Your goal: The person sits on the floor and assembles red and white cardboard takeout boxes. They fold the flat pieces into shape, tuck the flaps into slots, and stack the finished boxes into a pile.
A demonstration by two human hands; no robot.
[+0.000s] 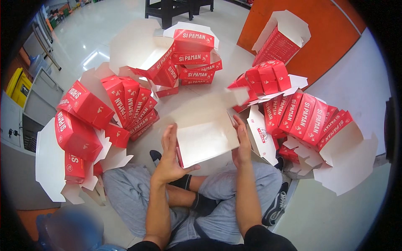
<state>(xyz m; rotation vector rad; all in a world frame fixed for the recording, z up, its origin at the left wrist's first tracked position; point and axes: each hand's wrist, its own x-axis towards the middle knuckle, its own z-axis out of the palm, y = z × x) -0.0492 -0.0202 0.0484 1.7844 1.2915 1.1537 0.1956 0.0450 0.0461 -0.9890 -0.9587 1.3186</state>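
Between my hands is an open cardboard food box (207, 144), its white inside facing up and a strip of red outer wall showing at the left. My left hand (169, 152) supports the left wall, thumb along the near edge. On the opposite side my right hand (241, 144) presses against the right wall with its fingers upright. The far flap of the box is raised and looks blurred. It is held above my crossed legs in grey trousers (130, 196).
Red and white boxes stand in stacks all around: left (79, 134), far middle (194, 58) and right (303, 117). A nested stack (278, 42) leans by an orange panel (268, 21). A black shoe (276, 207) lies beside my right knee. Black stool legs (166, 12) stand at the back.
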